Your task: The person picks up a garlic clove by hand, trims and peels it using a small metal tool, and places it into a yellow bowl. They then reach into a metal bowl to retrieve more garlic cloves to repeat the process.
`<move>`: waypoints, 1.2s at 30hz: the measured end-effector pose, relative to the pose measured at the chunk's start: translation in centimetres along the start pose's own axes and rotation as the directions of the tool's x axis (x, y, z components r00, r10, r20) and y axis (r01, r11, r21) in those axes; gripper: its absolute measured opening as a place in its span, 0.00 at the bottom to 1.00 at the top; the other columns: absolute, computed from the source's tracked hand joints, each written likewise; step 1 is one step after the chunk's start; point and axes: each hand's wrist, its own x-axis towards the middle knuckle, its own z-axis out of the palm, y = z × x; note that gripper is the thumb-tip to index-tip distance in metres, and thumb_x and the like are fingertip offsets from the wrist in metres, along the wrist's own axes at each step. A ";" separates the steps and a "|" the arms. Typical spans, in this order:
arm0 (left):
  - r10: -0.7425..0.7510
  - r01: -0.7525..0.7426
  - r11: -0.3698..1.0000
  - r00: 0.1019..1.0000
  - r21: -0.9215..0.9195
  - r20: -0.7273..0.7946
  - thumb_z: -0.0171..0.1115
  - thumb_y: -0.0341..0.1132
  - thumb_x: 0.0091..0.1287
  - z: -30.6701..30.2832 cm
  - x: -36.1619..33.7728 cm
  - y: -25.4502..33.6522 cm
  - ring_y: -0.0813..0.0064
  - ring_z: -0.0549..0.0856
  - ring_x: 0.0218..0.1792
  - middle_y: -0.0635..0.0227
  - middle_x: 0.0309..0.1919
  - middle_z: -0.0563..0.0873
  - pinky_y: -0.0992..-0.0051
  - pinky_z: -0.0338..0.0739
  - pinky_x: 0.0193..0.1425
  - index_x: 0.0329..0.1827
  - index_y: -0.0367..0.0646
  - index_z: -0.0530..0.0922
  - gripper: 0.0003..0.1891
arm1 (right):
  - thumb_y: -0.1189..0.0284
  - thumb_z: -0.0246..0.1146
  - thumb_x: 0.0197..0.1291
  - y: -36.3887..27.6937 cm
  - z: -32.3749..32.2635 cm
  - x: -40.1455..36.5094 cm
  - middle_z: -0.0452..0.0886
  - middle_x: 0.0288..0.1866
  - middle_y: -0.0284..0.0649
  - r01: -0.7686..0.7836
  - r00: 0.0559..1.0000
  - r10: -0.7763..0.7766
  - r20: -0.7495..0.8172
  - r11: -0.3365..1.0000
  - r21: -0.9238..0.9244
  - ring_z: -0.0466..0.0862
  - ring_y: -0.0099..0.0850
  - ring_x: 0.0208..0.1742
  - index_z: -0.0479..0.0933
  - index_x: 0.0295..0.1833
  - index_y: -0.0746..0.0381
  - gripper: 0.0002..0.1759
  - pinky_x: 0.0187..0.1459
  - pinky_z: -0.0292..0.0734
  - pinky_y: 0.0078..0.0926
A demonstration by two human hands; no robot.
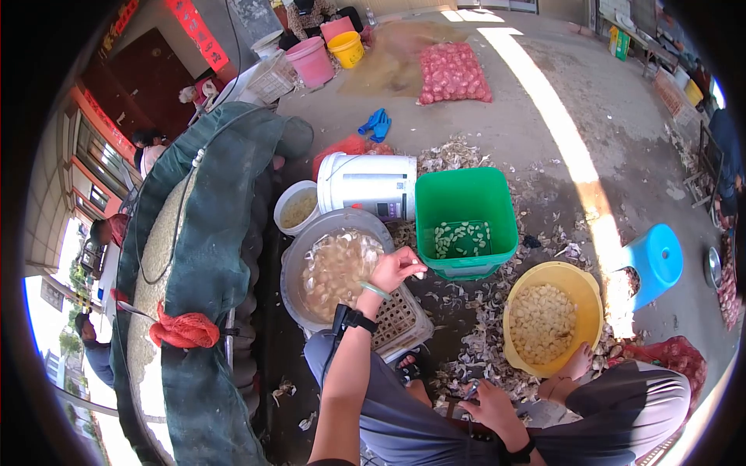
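Note:
My left hand (pixel 395 269) is closed in a pinch on a pale garlic clove (pixel 420 274), between the grey basin and the green bucket (pixel 466 262). Several peeled cloves lie on the bucket's floor. Cloves soak in cloudy water in the grey basin (pixel 289 272), partly behind my left wrist. Low in front of my lap, my right hand (pixel 496 410) is closed around a small metal tool (pixel 472 390); its exact kind is hard to make out. To the right of it, a yellow tub (pixel 594 311) holds many garlic cloves.
A white bucket (pixel 373 185) lies on its side behind the basin, beside a small white pail (pixel 282 221). A plastic crate (pixel 408 326) sits under my left forearm. Garlic skins (pixel 482 349) litter the ground. A blue stool (pixel 653 264) stands right; a red net sack (pixel 454 74) lies farther back.

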 end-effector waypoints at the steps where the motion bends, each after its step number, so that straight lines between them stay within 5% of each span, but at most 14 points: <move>1: -0.001 0.001 1.000 1.000 0.001 0.000 0.66 0.33 0.64 0.2 0.2 -0.4 0.81 0.85 0.32 0.66 0.29 0.88 0.79 0.80 0.37 0.35 0.34 0.75 0.11 | 0.63 0.71 0.51 -0.2 0.1 0.0 0.78 0.35 0.40 -0.004 1.000 0.004 -0.028 1.000 -0.013 0.82 0.41 0.33 0.75 0.43 0.62 0.18 0.34 0.76 0.35; 4: 0.101 -0.099 0.994 0.994 0.046 -0.043 0.61 0.38 0.69 1.0 0.6 -0.5 0.80 0.83 0.28 0.69 0.29 0.86 0.78 0.78 0.34 0.35 0.36 0.75 0.12 | 0.64 0.71 0.51 -0.7 -0.3 0.1 0.78 0.35 0.40 0.009 1.000 -0.010 -0.026 1.000 -0.025 0.82 0.41 0.33 0.75 0.42 0.61 0.18 0.33 0.76 0.35; 6: 0.012 -0.050 0.968 0.988 -0.245 -0.155 0.51 0.42 0.75 1.4 0.6 1.1 0.80 0.82 0.26 0.69 0.28 0.85 0.79 0.78 0.33 0.36 0.37 0.74 0.16 | 0.61 0.71 0.51 -0.7 -0.1 0.1 0.77 0.35 0.45 0.014 1.000 -0.014 -0.016 1.000 -0.001 0.81 0.46 0.35 0.74 0.42 0.65 0.21 0.34 0.76 0.38; 7: -0.020 -0.025 0.969 0.984 -0.246 -0.179 0.42 0.46 0.77 1.4 0.7 1.0 0.80 0.81 0.25 0.67 0.30 0.85 0.79 0.77 0.34 0.38 0.39 0.73 0.19 | 0.59 0.70 0.52 -0.6 -0.1 0.1 0.77 0.35 0.49 0.018 1.000 -0.018 -0.007 1.000 0.022 0.80 0.51 0.36 0.72 0.41 0.68 0.24 0.34 0.76 0.42; 10: -0.153 0.048 0.958 0.921 -0.284 -0.357 0.41 0.46 0.78 0.3 0.6 0.9 0.81 0.81 0.25 0.67 0.28 0.84 0.80 0.77 0.34 0.38 0.38 0.72 0.20 | 0.60 0.70 0.52 -0.8 0.0 0.2 0.77 0.35 0.49 0.019 1.000 -0.019 0.010 1.000 0.022 0.80 0.51 0.36 0.72 0.42 0.68 0.24 0.35 0.76 0.42; 12: -0.111 0.052 0.988 0.890 -0.143 -0.442 0.38 0.50 0.77 -1.6 0.5 -0.1 0.70 0.84 0.26 0.61 0.27 0.85 0.74 0.78 0.35 0.36 0.37 0.73 0.25 | 0.60 0.70 0.52 -1.3 -0.3 0.2 0.77 0.36 0.49 -0.003 0.999 0.002 0.032 1.000 0.026 0.80 0.50 0.37 0.73 0.42 0.68 0.23 0.36 0.76 0.42; 14: -0.223 0.358 0.898 0.872 0.257 -0.435 0.39 0.56 0.75 -4.7 -0.1 -1.1 0.56 0.86 0.32 0.53 0.31 0.86 0.64 0.78 0.41 0.37 0.34 0.76 0.30 | 0.61 0.69 0.52 -1.3 -0.3 0.5 0.77 0.36 0.49 -0.005 0.999 0.003 0.046 0.999 0.037 0.80 0.50 0.38 0.73 0.42 0.67 0.22 0.37 0.77 0.42; 17: -0.337 0.531 0.713 0.832 0.457 -0.440 0.41 0.56 0.74 -9.8 -0.4 -10.0 0.67 0.85 0.26 0.58 0.24 0.86 0.69 0.78 0.40 0.42 0.33 0.78 0.30 | 0.62 0.69 0.51 -2.1 -0.6 0.8 0.78 0.37 0.47 0.000 0.999 -0.003 0.043 0.997 0.078 0.81 0.48 0.38 0.74 0.42 0.65 0.20 0.38 0.77 0.40; 22: -0.754 0.750 0.644 0.656 0.153 -0.044 0.45 0.53 0.74 -16.7 -4.2 -8.3 0.83 0.76 0.29 0.74 0.38 0.86 0.79 0.71 0.32 0.44 0.44 0.82 0.23 | 0.64 0.70 0.49 -1.6 -0.3 0.5 0.78 0.37 0.47 0.084 0.996 -0.084 0.010 0.996 0.025 0.81 0.48 0.38 0.74 0.40 0.65 0.19 0.37 0.77 0.39; 27: -0.764 0.778 0.617 0.629 0.122 -0.145 0.47 0.50 0.73 -20.3 -9.9 -14.6 0.77 0.80 0.31 0.73 0.37 0.86 0.75 0.75 0.35 0.46 0.46 0.82 0.20 | 0.65 0.70 0.49 -2.3 -1.4 0.8 0.77 0.36 0.46 0.107 0.994 -0.106 -0.028 0.994 0.039 0.80 0.48 0.37 0.73 0.41 0.64 0.19 0.35 0.77 0.40; 29: -0.446 0.303 0.552 0.894 0.777 -0.033 0.46 0.49 0.73 -19.8 -12.3 -16.7 0.66 0.83 0.36 0.65 0.38 0.87 0.69 0.77 0.43 0.47 0.42 0.81 0.21 | 0.65 0.70 0.49 -2.2 -1.2 0.8 0.77 0.36 0.46 0.096 0.995 -0.095 -0.013 0.994 0.046 0.80 0.48 0.37 0.73 0.41 0.64 0.19 0.36 0.77 0.41; 32: -0.538 0.517 0.558 0.821 0.649 -0.192 0.45 0.48 0.72 -17.5 -12.3 -17.7 0.58 0.83 0.42 0.59 0.44 0.87 0.66 0.75 0.51 0.48 0.39 0.80 0.22 | 0.65 0.70 0.49 -2.3 -1.3 0.7 0.77 0.36 0.46 0.072 0.997 -0.072 -0.003 0.996 0.054 0.80 0.48 0.37 0.73 0.41 0.63 0.19 0.36 0.77 0.41; 34: -0.462 0.439 0.554 0.869 0.707 -0.178 0.47 0.48 0.70 -16.0 -11.8 -18.2 0.57 0.83 0.43 0.58 0.46 0.86 0.67 0.75 0.52 0.51 0.38 0.78 0.22 | 0.65 0.70 0.49 -2.4 -1.4 0.5 0.77 0.36 0.45 0.052 0.999 -0.051 -0.009 0.997 0.058 0.80 0.48 0.37 0.73 0.42 0.63 0.19 0.36 0.77 0.41; 36: -0.606 0.602 0.594 0.771 0.534 -0.196 0.45 0.49 0.70 -14.7 -11.5 -18.0 0.56 0.83 0.44 0.60 0.46 0.85 0.68 0.75 0.52 0.56 0.38 0.75 0.24 | 0.65 0.70 0.49 -2.3 -1.5 0.1 0.77 0.36 0.46 0.039 0.999 -0.038 -0.010 0.998 0.052 0.80 0.48 0.37 0.73 0.42 0.63 0.19 0.36 0.77 0.41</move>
